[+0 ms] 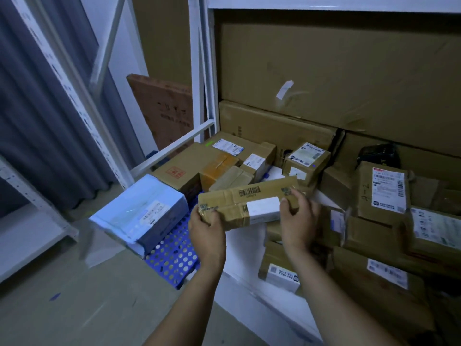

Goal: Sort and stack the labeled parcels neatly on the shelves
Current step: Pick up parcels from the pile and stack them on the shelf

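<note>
I hold a long brown cardboard parcel [245, 201] with a barcode and a white label above the low white shelf [245, 258]. My left hand [207, 232] grips its left end and my right hand [298, 218] grips its right end. Several labeled cardboard parcels lie on the shelf: a small box [308, 161] behind the held parcel, a tall box [384, 193] at the right, a flat box [280, 268] under my right arm. A pale blue wrapped parcel [142, 213] rests at the left on a blue perforated pallet [172, 255].
Large flat cartons [336, 78] stand against the back of the shelf. White shelf uprights [203, 71] rise at the left of it, and another white rack [32, 196] stands at the far left by a grey curtain. A black bag [380, 151] lies at the back right.
</note>
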